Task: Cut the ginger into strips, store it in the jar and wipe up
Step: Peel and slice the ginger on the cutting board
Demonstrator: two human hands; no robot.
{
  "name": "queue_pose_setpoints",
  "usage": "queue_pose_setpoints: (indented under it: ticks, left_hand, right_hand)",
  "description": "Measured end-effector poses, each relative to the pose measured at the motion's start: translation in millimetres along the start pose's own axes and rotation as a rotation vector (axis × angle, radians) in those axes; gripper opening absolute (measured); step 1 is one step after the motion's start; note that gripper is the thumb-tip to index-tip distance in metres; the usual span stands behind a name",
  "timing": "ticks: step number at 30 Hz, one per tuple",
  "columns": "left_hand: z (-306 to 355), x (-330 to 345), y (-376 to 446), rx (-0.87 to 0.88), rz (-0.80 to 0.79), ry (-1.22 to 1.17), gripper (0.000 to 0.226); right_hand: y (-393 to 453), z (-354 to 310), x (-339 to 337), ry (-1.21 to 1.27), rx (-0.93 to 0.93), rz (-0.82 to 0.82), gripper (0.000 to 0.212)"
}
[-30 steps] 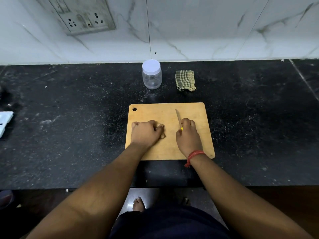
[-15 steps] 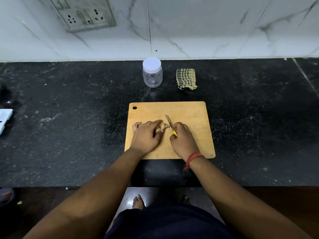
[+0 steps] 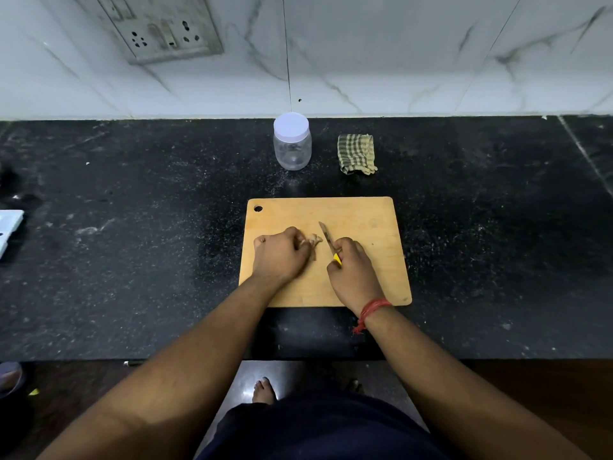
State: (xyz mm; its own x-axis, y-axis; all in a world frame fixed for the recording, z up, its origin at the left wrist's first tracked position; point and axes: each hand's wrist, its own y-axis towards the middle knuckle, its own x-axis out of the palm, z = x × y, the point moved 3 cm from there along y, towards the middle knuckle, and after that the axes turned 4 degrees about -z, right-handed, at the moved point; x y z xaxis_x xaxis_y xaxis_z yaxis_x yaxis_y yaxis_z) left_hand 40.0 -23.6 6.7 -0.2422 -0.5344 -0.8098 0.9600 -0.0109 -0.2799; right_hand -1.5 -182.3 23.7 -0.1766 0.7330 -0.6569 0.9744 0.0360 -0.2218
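Counted two hands over the board: left hand (image 3: pixel 280 255) and right hand (image 3: pixel 353 270). One cutting board (image 3: pixel 371 224) under both. One piece of ginger (image 3: pixel 314 241) at the left hand's fingertips. One knife (image 3: pixel 326 234) in the right hand. One lidded jar (image 3: pixel 292 141) and one checked cloth (image 3: pixel 356 154) beyond the hands, on one desk (image 3: pixel 132 227).

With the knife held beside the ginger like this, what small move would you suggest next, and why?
Probably bring the knife down through the ginger. The left hand already pins it on the cutting board, the right hand grips the handle, and the blade sits just right of the piece.
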Motion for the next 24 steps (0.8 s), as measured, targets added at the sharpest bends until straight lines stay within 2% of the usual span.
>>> queue_pose_setpoints:
  ticks: [4,9,14,18,24]
  left_hand:
    - [-0.9,-1.0,-0.9,-0.057,0.078,-0.049,0.021]
    - [-4.9,-6.6,3.8,-0.083,0.026,-0.030,0.016]
    - [-1.6,-7.7,5.2,-0.084,-0.051,-0.011,0.033]
    - [0.3,-10.1,7.1,-0.093,-0.060,-0.035,0.030]
    - [1.4,-12.3,8.3,-0.101,-0.067,-0.061,0.029]
  right_hand:
    - [-1.8,-1.3,-1.5,0.007,-0.003,0.005,0.032]
    - [-1.4,-3.4,-0.4,0.008,-0.023,-0.006,0.035]
    - [-3.7,-6.0,1.9,0.000,-0.028,-0.017,0.038]
    - [-2.8,-8.8,5.0,-0.072,-0.046,-0.027,0.039]
    - [2.5,-14.4,12.8,-0.219,-0.049,-0.033,0.023]
